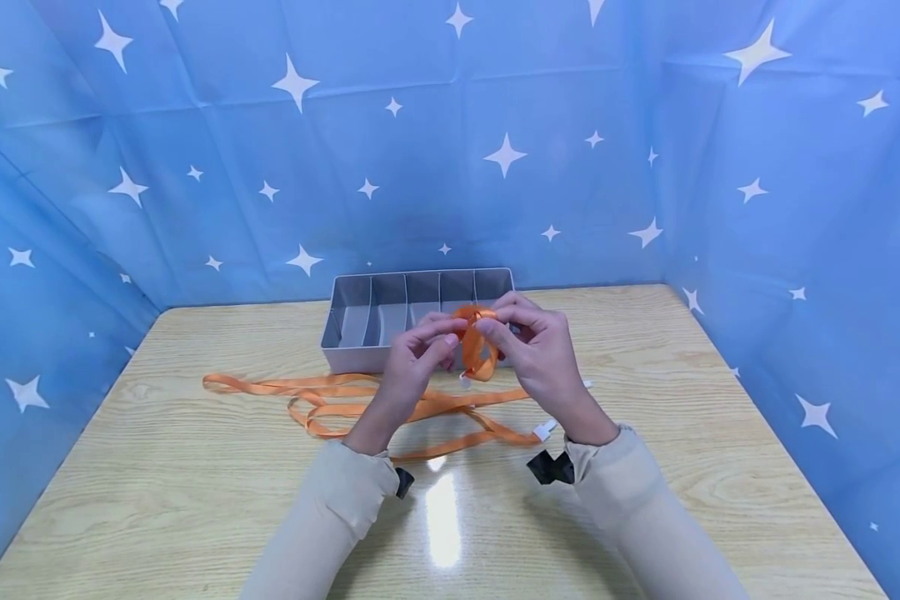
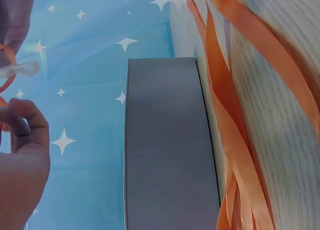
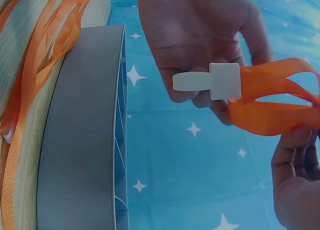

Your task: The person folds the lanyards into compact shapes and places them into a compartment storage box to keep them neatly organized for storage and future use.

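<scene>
Both hands hold a looped orange lanyard (image 1: 480, 354) raised over the front edge of the grey compartment box. My left hand (image 1: 408, 358) pinches one side of the loop between thumb and fingers. The right hand (image 1: 543, 354) pinches its other side with the thumb in front. In the right wrist view a white plastic clip (image 3: 225, 81) hangs from the folded band (image 3: 275, 122), near the left hand (image 3: 200, 35); the right hand (image 3: 302, 185) grips the band at the lower right. In the left wrist view the band is mostly cut off by the frame.
Behind the hands stands the grey divided box (image 1: 352, 358), near the back of the wooden table (image 1: 195, 483). Several more orange lanyards (image 1: 330, 408) lie loosely across the table under the forearms, with a white clip (image 1: 544, 430). A blue star-patterned curtain (image 1: 420, 183) surrounds the table.
</scene>
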`<state>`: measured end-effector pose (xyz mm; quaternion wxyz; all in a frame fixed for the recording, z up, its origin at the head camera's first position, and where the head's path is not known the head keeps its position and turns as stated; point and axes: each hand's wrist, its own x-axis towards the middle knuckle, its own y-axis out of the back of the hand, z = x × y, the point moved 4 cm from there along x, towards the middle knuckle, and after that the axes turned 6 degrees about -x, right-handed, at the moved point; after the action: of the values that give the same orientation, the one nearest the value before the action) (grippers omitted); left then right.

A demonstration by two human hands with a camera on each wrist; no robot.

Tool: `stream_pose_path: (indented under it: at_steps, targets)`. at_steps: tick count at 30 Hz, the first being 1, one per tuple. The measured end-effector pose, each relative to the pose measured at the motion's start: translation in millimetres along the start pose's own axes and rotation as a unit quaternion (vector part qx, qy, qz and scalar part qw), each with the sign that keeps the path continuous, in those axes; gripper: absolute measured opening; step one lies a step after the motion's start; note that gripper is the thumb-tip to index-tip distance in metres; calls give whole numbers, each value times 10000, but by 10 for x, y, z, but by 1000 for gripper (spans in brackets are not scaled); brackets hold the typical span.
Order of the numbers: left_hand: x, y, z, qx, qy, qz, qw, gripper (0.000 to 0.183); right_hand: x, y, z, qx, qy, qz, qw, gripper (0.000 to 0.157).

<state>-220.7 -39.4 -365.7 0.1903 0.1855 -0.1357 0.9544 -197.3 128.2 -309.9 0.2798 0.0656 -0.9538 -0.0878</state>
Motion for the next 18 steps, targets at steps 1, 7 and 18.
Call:
stream_pose_path:
  at_steps: [1,7,18]
  targets:
    - [-9,-6,-1,37,10,-91,10000,35,3,1,-5,7,0,-5,10000,22]
    - [-45,-31,-40,154,21,-562,9983,65,37,10,-17,-12,71,-50,10000,24]
    - [-97,-125,-58,217,-411,-434,9980,68,96,33,-12,16,203,80,9998,15]
